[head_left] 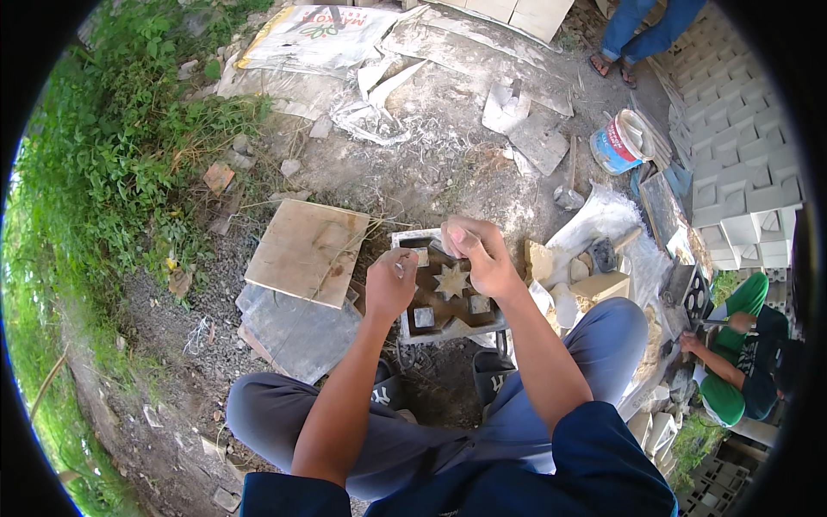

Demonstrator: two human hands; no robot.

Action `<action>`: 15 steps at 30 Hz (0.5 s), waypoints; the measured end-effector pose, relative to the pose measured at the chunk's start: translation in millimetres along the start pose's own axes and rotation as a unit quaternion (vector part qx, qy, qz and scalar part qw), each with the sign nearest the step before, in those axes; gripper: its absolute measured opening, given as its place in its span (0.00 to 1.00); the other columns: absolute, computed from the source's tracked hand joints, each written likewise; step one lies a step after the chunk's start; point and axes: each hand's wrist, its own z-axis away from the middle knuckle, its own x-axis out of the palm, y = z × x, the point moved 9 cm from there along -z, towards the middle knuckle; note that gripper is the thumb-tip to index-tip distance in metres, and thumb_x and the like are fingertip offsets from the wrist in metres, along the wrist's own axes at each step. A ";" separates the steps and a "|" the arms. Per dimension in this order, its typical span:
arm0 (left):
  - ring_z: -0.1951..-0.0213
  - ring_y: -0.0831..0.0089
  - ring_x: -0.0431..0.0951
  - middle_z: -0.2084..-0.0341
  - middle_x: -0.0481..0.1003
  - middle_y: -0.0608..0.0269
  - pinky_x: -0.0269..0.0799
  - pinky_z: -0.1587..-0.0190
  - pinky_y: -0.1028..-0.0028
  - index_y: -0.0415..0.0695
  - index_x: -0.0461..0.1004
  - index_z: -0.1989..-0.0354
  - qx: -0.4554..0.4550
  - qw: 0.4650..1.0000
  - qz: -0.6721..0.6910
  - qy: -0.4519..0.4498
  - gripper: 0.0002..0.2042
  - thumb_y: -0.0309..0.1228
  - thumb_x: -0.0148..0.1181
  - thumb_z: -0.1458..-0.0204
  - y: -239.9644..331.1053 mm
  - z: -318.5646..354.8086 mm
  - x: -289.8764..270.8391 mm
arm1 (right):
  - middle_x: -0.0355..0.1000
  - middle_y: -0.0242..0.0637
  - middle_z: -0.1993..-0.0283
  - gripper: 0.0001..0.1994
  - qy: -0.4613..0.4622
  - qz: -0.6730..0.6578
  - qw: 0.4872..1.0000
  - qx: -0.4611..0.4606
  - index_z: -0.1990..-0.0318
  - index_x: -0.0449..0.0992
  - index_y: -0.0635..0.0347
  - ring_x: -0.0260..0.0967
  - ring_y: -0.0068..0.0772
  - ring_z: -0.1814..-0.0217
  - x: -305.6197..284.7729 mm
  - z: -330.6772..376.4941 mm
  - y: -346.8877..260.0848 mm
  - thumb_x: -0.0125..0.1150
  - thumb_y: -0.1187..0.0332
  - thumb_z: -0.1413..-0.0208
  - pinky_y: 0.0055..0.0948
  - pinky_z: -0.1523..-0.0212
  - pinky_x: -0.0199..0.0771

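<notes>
Both hands curl inward above a pale-rimmed mould (pixel 452 331) set on the ground just ahead of a squatting person's sandals (pixel 488 379). The left hand (pixel 392 283) bends over the mould's left side, the right hand (pixel 479 254) over its far edge; whether either pinches anything cannot be told. A star-shaped block (pixel 450 281) sits mid-mould. A brown board (pixel 308 250) lies at left, atop a grey slab (pixel 297 334).

Head cam's looking steeply down fr. wearer's head, facing fwd past the knees (pixel 613 336); L hand (pixel 392 283) & R hand (pixel 482 258) are showing close, near ctr. Wide fisheye's covering ground (pixel 413 183) fr. grassy L edge to block-lined R edge, bending lines at rim.
</notes>
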 end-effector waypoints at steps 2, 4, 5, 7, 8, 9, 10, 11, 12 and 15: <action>0.69 0.52 0.81 0.67 0.82 0.48 0.76 0.63 0.60 0.40 0.82 0.58 -0.003 1.000 0.007 -0.005 0.12 0.37 0.62 0.38 -3.4 -2.0 6.6 | 0.54 0.30 0.76 0.24 0.000 -0.006 0.999 0.046 0.72 0.60 0.63 0.50 0.25 0.71 -7.1 2.9 43.9 0.47 0.54 0.25 0.31 0.68 0.55; 0.69 0.52 0.82 0.67 0.82 0.48 0.76 0.63 0.60 0.40 0.82 0.59 -0.023 1.000 0.007 -0.007 0.12 0.37 0.62 0.38 -11.2 1.9 1.2 | 0.55 0.30 0.76 0.24 0.001 -0.006 1.000 0.025 0.72 0.59 0.63 0.50 0.25 0.71 0.1 -1.8 29.7 0.47 0.54 0.25 0.31 0.68 0.55; 0.69 0.52 0.82 0.67 0.82 0.48 0.76 0.63 0.60 0.40 0.82 0.59 -0.020 1.000 0.004 -0.002 0.12 0.37 0.62 0.38 -11.2 -0.2 -1.5 | 0.55 0.30 0.76 0.24 0.002 -0.006 1.000 0.008 0.72 0.59 0.63 0.51 0.25 0.71 4.1 -4.3 18.1 0.47 0.54 0.25 0.31 0.68 0.55; 0.69 0.52 0.82 0.66 0.82 0.48 0.76 0.63 0.60 0.39 0.82 0.58 -0.011 1.000 0.015 0.003 0.13 0.37 0.61 0.38 -4.6 5.0 -2.1 | 0.55 0.29 0.76 0.25 -0.007 -0.014 1.000 -0.002 0.72 0.59 0.63 0.51 0.25 0.71 4.7 -0.8 -1.0 0.46 0.53 0.24 0.31 0.68 0.55; 0.69 0.52 0.82 0.65 0.83 0.48 0.77 0.62 0.60 0.39 0.82 0.58 -0.020 1.000 -0.006 -0.006 0.12 0.37 0.61 0.38 -5.5 3.4 -2.4 | 0.56 0.28 0.76 0.25 0.011 -0.023 1.000 -0.001 0.72 0.60 0.63 0.51 0.26 0.71 1.7 -0.7 -2.3 0.46 0.53 0.24 0.31 0.68 0.55; 0.69 0.52 0.82 0.65 0.83 0.48 0.77 0.62 0.60 0.39 0.82 0.58 -0.019 1.000 -0.006 -0.003 0.12 0.37 0.61 0.38 -4.5 2.3 -3.5 | 0.56 0.28 0.76 0.26 0.029 -0.031 0.999 -0.003 0.73 0.60 0.63 0.52 0.26 0.72 -3.5 -2.9 -4.7 0.45 0.52 0.24 0.31 0.67 0.56; 0.69 0.52 0.82 0.66 0.83 0.47 0.76 0.63 0.60 0.39 0.82 0.58 -0.015 1.000 0.002 -0.003 0.13 0.37 0.61 0.38 -2.6 0.8 0.5 | 0.58 0.27 0.75 0.25 0.046 -0.032 0.998 0.022 0.72 0.62 0.63 0.52 0.23 0.71 -7.1 -4.8 14.6 0.47 0.53 0.24 0.30 0.68 0.57; 0.69 0.52 0.82 0.66 0.82 0.47 0.76 0.63 0.60 0.39 0.82 0.58 -0.010 1.000 0.010 -0.003 0.13 0.37 0.61 0.38 -0.7 -0.4 4.5 | 0.58 0.27 0.75 0.25 0.049 -0.028 0.998 0.020 0.72 0.62 0.63 0.52 0.23 0.71 -9.7 -0.8 25.8 0.47 0.53 0.24 0.30 0.68 0.57; 0.69 0.52 0.82 0.66 0.82 0.47 0.76 0.63 0.60 0.39 0.82 0.58 -0.009 1.000 0.009 -0.001 0.13 0.37 0.61 0.38 -2.4 -0.5 4.2 | 0.58 0.28 0.75 0.26 0.068 -0.003 0.996 0.058 0.73 0.62 0.62 0.53 0.24 0.71 -4.5 -2.6 31.9 0.46 0.53 0.23 0.30 0.67 0.57; 0.68 0.51 0.82 0.66 0.82 0.46 0.76 0.63 0.59 0.39 0.82 0.58 -0.033 0.999 -0.003 -0.010 0.14 0.38 0.61 0.37 -10.3 3.6 3.4 | 0.59 0.28 0.74 0.27 0.078 0.027 0.992 0.098 0.73 0.63 0.62 0.54 0.22 0.70 0.0 -1.9 24.9 0.45 0.51 0.23 0.29 0.65 0.58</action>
